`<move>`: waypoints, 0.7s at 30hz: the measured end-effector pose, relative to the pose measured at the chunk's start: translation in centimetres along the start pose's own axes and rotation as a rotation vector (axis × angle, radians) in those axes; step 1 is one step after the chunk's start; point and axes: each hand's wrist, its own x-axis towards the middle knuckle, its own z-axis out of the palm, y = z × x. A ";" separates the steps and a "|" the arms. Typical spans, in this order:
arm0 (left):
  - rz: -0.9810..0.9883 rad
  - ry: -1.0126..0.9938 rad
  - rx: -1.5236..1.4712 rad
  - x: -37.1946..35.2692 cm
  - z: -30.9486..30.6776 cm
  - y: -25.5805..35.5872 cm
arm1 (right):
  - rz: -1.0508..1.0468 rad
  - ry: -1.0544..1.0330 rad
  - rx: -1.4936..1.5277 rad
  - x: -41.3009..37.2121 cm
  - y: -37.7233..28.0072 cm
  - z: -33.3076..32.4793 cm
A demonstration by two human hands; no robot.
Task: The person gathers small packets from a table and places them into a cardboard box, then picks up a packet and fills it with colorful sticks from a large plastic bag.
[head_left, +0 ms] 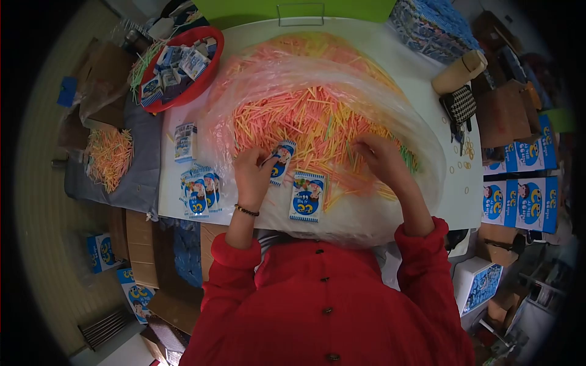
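Note:
My left hand (pixel 251 169) is closed on a small blue-and-white printed packet (pixel 282 157), held tilted at the near side of a big heap of thin pink, orange, yellow and green sticks (pixel 293 119). My right hand (pixel 377 157) hovers over the right part of the heap, its fingers drawn together; whether a stick is between them is too small to tell. The heap lies in a large clear plastic bag (pixel 421 158) spread open on the white table. Another such packet (pixel 307 195) lies flat on the bag in front of me, between my hands.
Several packets (pixel 198 192) are piled at the table's left edge, below a single packet stack (pixel 185 142). A red basin (pixel 213 61) of packets stands back left. Rubber bands (pixel 468 148), keys and a tan bottle (pixel 461 71) lie right. Blue printed boxes (pixel 531 204) are stacked beyond.

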 end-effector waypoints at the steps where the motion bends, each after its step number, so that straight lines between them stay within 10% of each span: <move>1: 0.005 -0.006 -0.050 0.0 -0.2 -0.1 | -0.071 0.039 -0.042 1.0 0.8 -0.1; 4: 0.367 0.178 0.105 -0.3 -1.3 0.5 | -0.137 0.226 -0.134 3.4 1.5 -1.8; 18: 0.355 0.193 0.235 -1.6 -3.4 1.9 | -0.248 0.122 -0.431 5.5 3.7 -3.0; 21: 0.363 0.197 0.093 -1.5 -3.5 2.9 | 0.232 -0.068 0.065 6.3 2.5 -3.8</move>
